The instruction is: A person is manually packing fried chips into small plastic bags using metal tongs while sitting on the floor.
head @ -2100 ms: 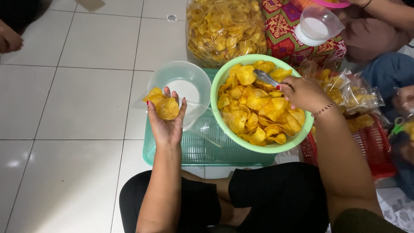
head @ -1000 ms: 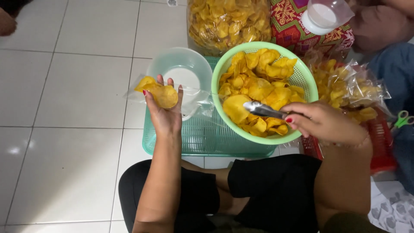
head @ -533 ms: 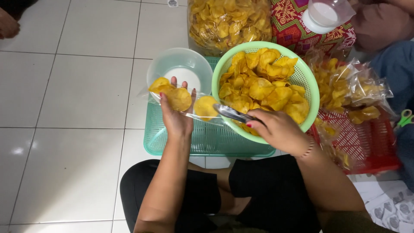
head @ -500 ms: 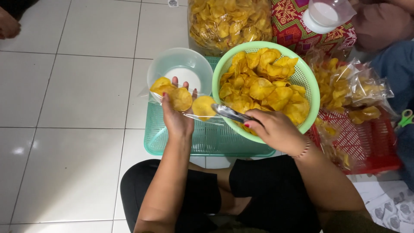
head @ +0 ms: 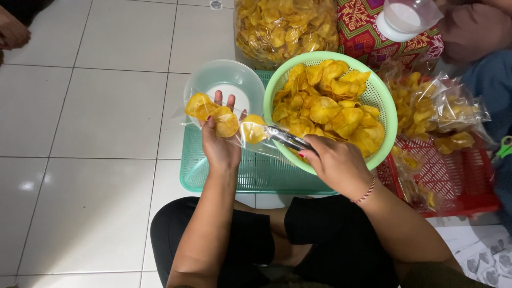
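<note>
Metal tongs (head: 288,140) gripped by right hand (head: 336,162) point left, chip (head: 253,129) pinched, into left-hand-held (head: 220,146) bag (head: 224,120)

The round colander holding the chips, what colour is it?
Light green colander, clearest in the head view, beside the right hand.

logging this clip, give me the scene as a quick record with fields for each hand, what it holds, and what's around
left hand: palm up, holding a clear plastic bag with a few yellow chips inside
right hand: gripping metal tongs, tips at the bag's mouth with one chip
green colander: full of chips, on a teal tray
clear bowl: behind the left hand
large chip bag: behind the colander
red basket: to the right, filled packets on it
floor: white tiles
</note>
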